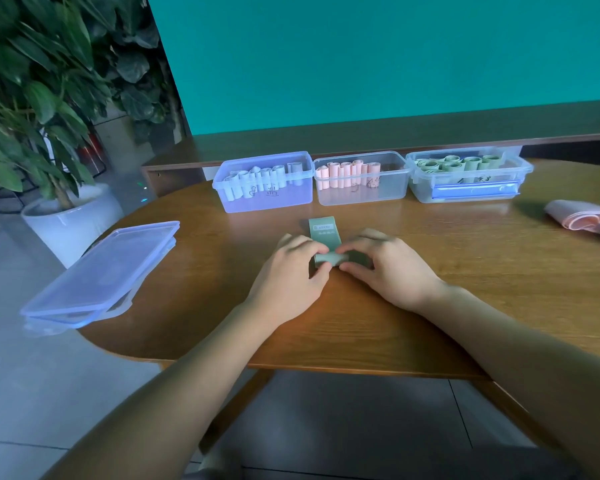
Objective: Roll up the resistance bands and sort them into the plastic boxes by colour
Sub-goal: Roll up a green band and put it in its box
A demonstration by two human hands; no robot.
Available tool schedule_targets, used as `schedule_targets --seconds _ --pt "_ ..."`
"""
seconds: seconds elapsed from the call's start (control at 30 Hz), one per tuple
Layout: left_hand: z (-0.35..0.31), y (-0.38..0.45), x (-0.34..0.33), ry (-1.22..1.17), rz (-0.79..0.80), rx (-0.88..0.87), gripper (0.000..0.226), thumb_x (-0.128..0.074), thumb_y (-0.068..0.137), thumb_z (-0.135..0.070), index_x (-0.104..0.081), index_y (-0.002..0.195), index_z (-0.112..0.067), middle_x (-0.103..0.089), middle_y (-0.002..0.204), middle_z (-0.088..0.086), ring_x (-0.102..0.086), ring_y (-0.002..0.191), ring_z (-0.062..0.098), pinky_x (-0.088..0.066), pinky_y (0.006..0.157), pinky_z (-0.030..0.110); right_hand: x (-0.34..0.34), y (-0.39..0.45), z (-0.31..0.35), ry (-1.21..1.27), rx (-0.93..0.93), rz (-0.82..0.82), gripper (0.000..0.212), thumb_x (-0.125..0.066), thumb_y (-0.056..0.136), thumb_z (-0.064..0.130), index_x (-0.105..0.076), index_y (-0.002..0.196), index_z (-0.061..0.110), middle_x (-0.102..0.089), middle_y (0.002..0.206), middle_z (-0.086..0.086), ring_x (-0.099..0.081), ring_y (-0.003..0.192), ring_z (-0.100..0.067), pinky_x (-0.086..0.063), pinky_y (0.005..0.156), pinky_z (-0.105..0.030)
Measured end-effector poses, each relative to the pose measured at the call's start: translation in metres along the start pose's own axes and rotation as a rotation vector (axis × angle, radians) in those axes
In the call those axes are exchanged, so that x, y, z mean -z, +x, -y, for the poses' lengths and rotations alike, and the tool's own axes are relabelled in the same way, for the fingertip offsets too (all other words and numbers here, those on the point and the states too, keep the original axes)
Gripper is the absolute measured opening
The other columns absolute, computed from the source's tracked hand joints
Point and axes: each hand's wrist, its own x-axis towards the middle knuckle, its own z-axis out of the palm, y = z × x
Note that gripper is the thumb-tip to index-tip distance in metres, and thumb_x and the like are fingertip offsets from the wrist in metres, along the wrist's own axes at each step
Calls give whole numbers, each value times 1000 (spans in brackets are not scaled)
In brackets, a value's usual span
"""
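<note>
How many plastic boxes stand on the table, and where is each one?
3, in a row at the far side of the table: the left box holds pale blue rolls, the middle box holds pink rolls, the right box holds green rolls. None looks hidden.

1. On the table (465,271), three plastic boxes stand in a row at the far side: left box (264,199), middle box (361,194), right box (468,192).
2. Rolled bands (347,173) lie in each box.
3. A partly rolled band (324,237) lies near the middle box, between the left hand (291,275) and the right hand (385,268).
4. Stacked lids (101,271) lie at the left edge.
5. Unrolled bands (582,218) lie far right.
6. A potted plant (42,98) stands left of the table.
</note>
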Motion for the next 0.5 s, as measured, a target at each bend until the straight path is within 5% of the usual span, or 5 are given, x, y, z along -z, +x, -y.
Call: schedule_targets --seconds 0.2,0.5 --pt "1 4 -2 -18 -60 -62 21 -67 92 -20 -73 111 -13 -65 106 -6 -54 106 14 -51 88 31 -1 9 -4 -29 -46 45 30 -57 101 37 -65 128 29 -61 132 11 -61 114 -17 -54 92 -44" --pt "9 14 -8 10 -5 -18 29 -62 94 -24 -69 122 -19 -66 117 -7 -49 115 11 -46 95 28 2 13 -5 -22 -61 31 31 -64 98 32 -66 128 27 -63 127 10 -62 110 -14 -54 91 -38"
